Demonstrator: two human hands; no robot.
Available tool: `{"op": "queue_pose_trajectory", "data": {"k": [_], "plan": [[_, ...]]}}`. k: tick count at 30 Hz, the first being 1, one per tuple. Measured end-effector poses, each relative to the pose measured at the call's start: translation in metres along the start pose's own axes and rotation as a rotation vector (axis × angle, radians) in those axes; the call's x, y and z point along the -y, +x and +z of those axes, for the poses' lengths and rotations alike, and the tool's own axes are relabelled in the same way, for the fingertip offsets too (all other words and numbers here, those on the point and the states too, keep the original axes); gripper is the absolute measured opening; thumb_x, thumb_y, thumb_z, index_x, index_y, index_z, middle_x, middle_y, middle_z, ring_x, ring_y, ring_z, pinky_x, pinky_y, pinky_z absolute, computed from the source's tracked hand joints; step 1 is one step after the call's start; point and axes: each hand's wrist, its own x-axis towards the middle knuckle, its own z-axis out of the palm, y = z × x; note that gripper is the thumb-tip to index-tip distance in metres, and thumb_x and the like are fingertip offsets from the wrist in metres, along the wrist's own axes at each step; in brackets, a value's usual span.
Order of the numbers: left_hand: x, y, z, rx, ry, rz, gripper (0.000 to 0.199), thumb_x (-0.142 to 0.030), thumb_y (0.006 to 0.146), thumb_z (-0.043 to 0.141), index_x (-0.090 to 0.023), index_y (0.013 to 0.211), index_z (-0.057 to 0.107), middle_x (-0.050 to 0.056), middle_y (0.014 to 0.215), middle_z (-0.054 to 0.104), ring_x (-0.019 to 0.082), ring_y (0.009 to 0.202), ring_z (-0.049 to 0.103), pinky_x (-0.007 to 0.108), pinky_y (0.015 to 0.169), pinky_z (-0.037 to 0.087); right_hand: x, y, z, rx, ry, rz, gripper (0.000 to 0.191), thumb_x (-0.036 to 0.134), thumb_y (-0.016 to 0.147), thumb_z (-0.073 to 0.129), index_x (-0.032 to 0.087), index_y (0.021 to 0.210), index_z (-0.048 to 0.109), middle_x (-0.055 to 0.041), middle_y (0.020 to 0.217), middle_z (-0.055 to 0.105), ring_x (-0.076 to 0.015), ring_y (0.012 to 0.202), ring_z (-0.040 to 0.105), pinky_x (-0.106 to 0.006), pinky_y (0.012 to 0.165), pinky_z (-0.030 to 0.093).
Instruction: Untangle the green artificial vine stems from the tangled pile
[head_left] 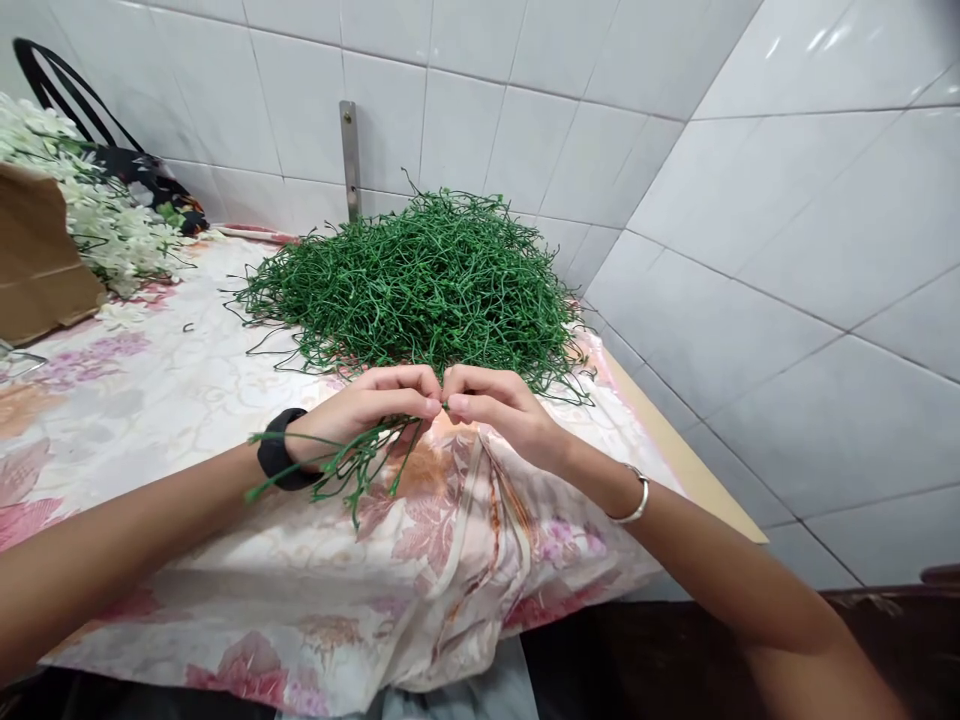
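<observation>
A small bunch of thin green artificial stems (pixel 356 460) with little knobbed ends hangs from my left hand (pixel 382 405), fanned out over the wrist. The fingers of that hand are closed on it. My right hand (pixel 499 408) meets the left fingertip to fingertip, its thumb and forefinger pinched at a tiny green stem end between the two hands. Just beyond both hands lies a large tangled heap of the same green stems (pixel 427 280) on the table. The curled fingers hide most of what is between them.
A floral cloth (pixel 210 380) covers the table and hangs bunched at the front. White artificial flowers (pixel 124 220), a brown cardboard piece (pixel 45 260) and a dark bag (pixel 150 175) stand at the left. White tiled walls (pixel 787 250) close the back and right; a metal bracket (pixel 350 160) stands behind.
</observation>
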Motion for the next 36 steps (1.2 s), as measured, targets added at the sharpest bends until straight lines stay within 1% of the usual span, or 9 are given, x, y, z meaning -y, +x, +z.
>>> {"op": "queue_pose_trajectory", "data": {"k": [8, 13, 18, 22, 24, 27, 31, 34, 36], "plan": [[-0.001, -0.005, 0.008, 0.065, -0.03, 0.094, 0.007, -0.018, 0.076, 0.05, -0.015, 0.07, 0.049, -0.004, 0.055, 0.047, 0.006, 0.045, 0.045, 0.017, 0.044, 0.037, 0.0, -0.001, 0.012, -0.099, 0.489, 0.161, 0.026, 0.023, 0.071, 0.054, 0.015, 0.05, 0.041, 0.0056, 0.051, 0.03, -0.0058, 0.049, 0.029, -0.022, 0.048, 0.024], [-0.005, -0.008, 0.007, 0.132, 0.039, 0.078, 0.01, -0.021, 0.078, 0.052, -0.014, 0.071, 0.051, -0.003, 0.059, 0.046, 0.005, 0.049, 0.045, 0.017, 0.045, 0.035, 0.005, 0.0, 0.014, -0.102, 0.576, 0.185, 0.023, 0.019, 0.067, 0.053, 0.016, 0.047, 0.042, 0.0059, 0.046, 0.03, -0.0055, 0.045, 0.026, -0.022, 0.044, 0.022], [-0.006, -0.008, 0.008, 0.162, 0.023, 0.039, 0.011, -0.021, 0.077, 0.052, -0.013, 0.069, 0.051, -0.003, 0.056, 0.047, 0.005, 0.047, 0.045, 0.017, 0.044, 0.034, 0.001, -0.002, 0.021, -0.163, 0.693, 0.279, 0.022, 0.016, 0.06, 0.05, 0.017, 0.044, 0.035, 0.0059, 0.045, 0.024, -0.0054, 0.044, 0.025, -0.021, 0.043, 0.025], [-0.009, -0.013, 0.009, 0.196, 0.058, 0.013, 0.01, -0.02, 0.077, 0.053, -0.014, 0.069, 0.052, -0.003, 0.057, 0.049, 0.006, 0.049, 0.047, 0.017, 0.046, 0.036, 0.0, -0.003, 0.021, -0.11, 0.711, 0.19, 0.028, 0.016, 0.063, 0.045, 0.017, 0.043, 0.025, 0.0051, 0.044, 0.021, -0.0065, 0.043, 0.025, -0.023, 0.044, 0.028], [-0.01, -0.017, 0.008, 0.235, 0.094, -0.01, 0.01, -0.019, 0.077, 0.053, -0.014, 0.069, 0.053, -0.002, 0.058, 0.05, 0.006, 0.05, 0.047, 0.017, 0.047, 0.037, 0.006, -0.002, 0.011, -0.159, 0.612, 0.068, 0.034, 0.019, 0.069, 0.04, 0.018, 0.044, 0.018, 0.0043, 0.042, 0.019, -0.0081, 0.045, 0.026, -0.025, 0.048, 0.032], [-0.009, -0.018, 0.005, 0.255, 0.133, -0.006, 0.009, -0.019, 0.078, 0.053, -0.014, 0.069, 0.052, -0.002, 0.06, 0.05, 0.006, 0.05, 0.048, 0.017, 0.047, 0.038, 0.016, 0.001, -0.017, -0.377, 0.233, -0.098, 0.04, 0.034, 0.082, 0.031, 0.019, 0.048, 0.015, 0.0041, 0.044, 0.017, -0.0095, 0.047, 0.026, -0.028, 0.054, 0.035], [0.0, -0.008, 0.0, 0.124, 0.198, 0.105, 0.007, -0.022, 0.079, 0.053, -0.015, 0.079, 0.054, -0.001, 0.068, 0.052, 0.008, 0.059, 0.051, 0.018, 0.056, 0.042, 0.007, 0.009, -0.054, -0.685, -0.186, -0.18, 0.042, 0.043, 0.085, 0.03, 0.019, 0.051, 0.023, 0.0029, 0.052, 0.026, -0.0087, 0.051, 0.033, -0.027, 0.059, 0.035], [0.008, 0.001, -0.005, 0.0, 0.277, 0.166, 0.009, -0.022, 0.078, 0.055, -0.014, 0.082, 0.055, 0.001, 0.077, 0.053, 0.009, 0.07, 0.051, 0.019, 0.065, 0.042, -0.016, 0.013, -0.069, -0.673, -0.46, -0.106, 0.032, 0.046, 0.084, 0.036, 0.02, 0.067, 0.044, 0.0001, 0.067, 0.046, -0.0111, 0.07, 0.046, -0.029, 0.073, 0.037], [0.012, 0.005, -0.009, -0.069, 0.306, 0.2, 0.012, -0.022, 0.076, 0.057, -0.015, 0.086, 0.055, 0.002, 0.084, 0.054, 0.01, 0.076, 0.05, 0.02, 0.069, 0.042, -0.03, 0.015, -0.074, -0.561, -0.64, -0.048, 0.028, 0.045, 0.083, 0.039, 0.021, 0.094, 0.049, -0.0042, 0.099, 0.054, -0.0157, 0.099, 0.045, -0.036, 0.091, 0.029]]}}
